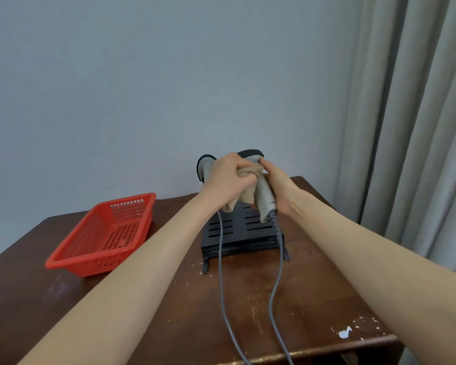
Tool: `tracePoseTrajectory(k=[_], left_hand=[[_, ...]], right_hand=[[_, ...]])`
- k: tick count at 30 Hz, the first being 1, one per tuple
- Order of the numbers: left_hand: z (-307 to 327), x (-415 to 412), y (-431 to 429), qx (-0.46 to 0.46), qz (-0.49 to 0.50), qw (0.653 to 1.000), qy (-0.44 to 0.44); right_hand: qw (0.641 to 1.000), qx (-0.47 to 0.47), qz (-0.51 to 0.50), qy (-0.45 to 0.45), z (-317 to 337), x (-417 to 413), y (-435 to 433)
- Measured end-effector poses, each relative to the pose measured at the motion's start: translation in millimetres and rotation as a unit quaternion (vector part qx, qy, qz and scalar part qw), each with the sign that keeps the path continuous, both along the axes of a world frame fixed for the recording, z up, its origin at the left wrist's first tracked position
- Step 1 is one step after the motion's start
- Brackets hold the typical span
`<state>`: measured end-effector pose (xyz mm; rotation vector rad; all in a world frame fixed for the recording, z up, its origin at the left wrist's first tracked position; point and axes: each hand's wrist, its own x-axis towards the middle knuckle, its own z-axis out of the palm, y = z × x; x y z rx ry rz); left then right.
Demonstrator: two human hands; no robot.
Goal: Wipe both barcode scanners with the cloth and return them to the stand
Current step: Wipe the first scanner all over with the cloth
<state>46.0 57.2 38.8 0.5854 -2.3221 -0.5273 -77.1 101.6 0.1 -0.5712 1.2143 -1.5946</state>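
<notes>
Tan cloth (248, 196), bunched in the left hand (228, 177), is pressed against the neck of a grey scanner (265, 200) held up above a black stand (237, 241). This is the head camera's view, looking forward and down along two bare forearms to a scuffed brown wooden table (156, 312).

The right hand (278, 192) holds the grey scanner by its handle, dark head uppermost, lifted clear of the slotted stand. A second scanner (205, 167) sits upright at the stand's rear left, mostly hidden behind the left hand. Whether it has been wiped cannot be told. A left cable (221, 259) and a right cable (273, 293) trail toward the near table edge and drop over it. A red basket (127, 200) stands to the left, apart from the stand. A grey curtain (419, 127) hangs on the right.

Risks, as a judgement: the left hand is just beside the second scanner, so a wide wiping stroke could knock it off its perch. The right cable hangs past the stand's front, so a sharp lift might drag on it or shift the stand. The cloth's loose tail dangles toward the slots and could snag there.

The left hand's fingers are curled tightly into a fist around the cloth. The right hand's fingers wrap the handle from its far side, and the thumb tip reaches up near the dark head. Neither hand is spread.
</notes>
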Motion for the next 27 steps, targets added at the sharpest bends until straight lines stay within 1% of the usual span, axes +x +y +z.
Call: tracePoseTrajectory(k=[1,2,3,4,6,7,8,9,11,12,13,14,15,16,18,19,20,22,23,24,25,27], left_hand=[[-0.4,-0.7,-0.7,0.004,0.021,0.999,0.032],[-0.6,-0.9,0.4,0.009,0.019,0.999,0.041],[-1.3,-0.4,2.1,0.016,-0.006,1.000,0.024],[-0.9,1.5,5.2,0.023,-0.045,0.999,-0.014],[-2.1,6.8,7.1,0.030,-0.118,0.985,-0.125],[-3.3,8.6,6.3,0.032,-0.135,0.978,-0.156],[-5.2,9.1,4.0,0.037,-0.136,0.979,-0.144],[-6.9,8.5,-0.1,0.047,-0.120,0.987,-0.093],[-9.1,6.0,-7.1,0.068,-0.031,0.996,0.041],[-10.7,4.6,-8.5,0.069,0.008,0.994,0.086],[-13.1,3.3,-9.1,0.061,0.024,0.992,0.106],[-15.3,3.5,-8.3,0.049,0.013,0.994,0.098],[-17.1,4.8,-7.2,0.045,-0.020,0.996,0.071],[-18.2,7.3,-5.7,0.055,-0.064,0.996,0.026],[-20.8,12.8,-4.9,0.078,-0.138,0.985,-0.069],[-20.8,13.6,-6.0,0.075,-0.141,0.984,-0.078],[-20.2,12.3,-8.8,0.067,-0.120,0.989,-0.051],[-16.1,8.7,-13.2,0.050,-0.021,0.997,0.049],[-14.5,6.5,-13.7,0.048,0.021,0.995,0.083],[-14.7,4.0,-13.6,0.048,0.036,0.994,0.096],[-16.1,2.5,-12.2,0.048,0.027,0.994,0.089],[-18.9,3.5,-6.1,0.052,-0.039,0.997,0.038]], right_hand=[[1.000,-0.001,0.004,0.010,0.9,1.5,-0.1],[1.000,-0.006,0.006,0.011,1.3,2.1,-0.4],[1.000,-0.017,0.012,0.002,1.4,2.3,-0.9],[1.000,-0.018,0.013,0.000,1.7,2.1,-1.0],[1.000,-0.004,0.010,0.010,1.3,1.6,-0.5],[1.000,0.002,0.007,0.013,1.2,1.8,0.3],[1.000,-0.001,0.006,0.008,0.9,1.3,0.5],[1.000,-0.007,0.006,-0.005,1.3,1.5,0.8],[1.000,-0.017,0.008,-0.021,3.5,2.9,1.3],[1.000,-0.018,0.007,-0.019,4.5,3.3,1.5],[1.000,-0.021,0.007,-0.020,5.7,3.4,1.8],[0.999,-0.026,0.008,-0.026,6.1,2.6,2.1],[0.999,-0.030,0.011,-0.033,6.5,1.9,3.0],[0.999,-0.028,0.010,-0.034,7.1,1.2,4.8],[0.999,-0.019,0.002,-0.032,6.2,-0.8,7.4],[0.999,-0.019,-0.001,-0.035,5.6,-1.7,7.9],[0.999,-0.018,-0.007,-0.035,5.2,-2.1,8.2],[0.999,-0.012,-0.008,-0.029,5.9,-0.1,7.6],[1.000,-0.011,-0.005,-0.028,6.8,1.5,7.4],[1.000,-0.014,-0.005,-0.026,7.6,2.2,7.4],[0.999,-0.020,-0.007,-0.025,7.7,2.0,7.1],[0.999,-0.030,-0.002,-0.037,8.2,0.7,9.4]])
